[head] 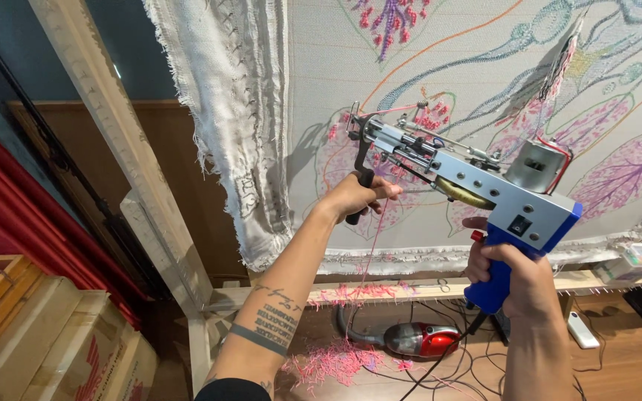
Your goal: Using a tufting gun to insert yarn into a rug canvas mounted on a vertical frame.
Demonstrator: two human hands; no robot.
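Tufting gun [477, 182]: silver-grey metal body, blue grip and blue front edge, red button, brass-coloured wheel, black front handle. Yarn [371, 230]: pink. Stretched cloth [321, 89]: off-white, outlined in orange and teal lines, with pink and purple leaf and flower motifs. Frame [113, 126]: pale bare wood. Hand vacuum [417, 339]: red and grey. Yarn scraps [332, 360]: pink, on brown wooden floor [633, 371]. Curtain [9, 200]: red.

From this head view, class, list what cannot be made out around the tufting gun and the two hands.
- Needle tip of the tufting gun: hidden against the stretched cloth by the gun's front parts.
- Left hand palm and front grip: covered by its own fingers.
- Right hand trigger finger: hidden behind the blue handle.
- Power cord's end: cut off by the bottom edge.
- Clear box contents: too small.
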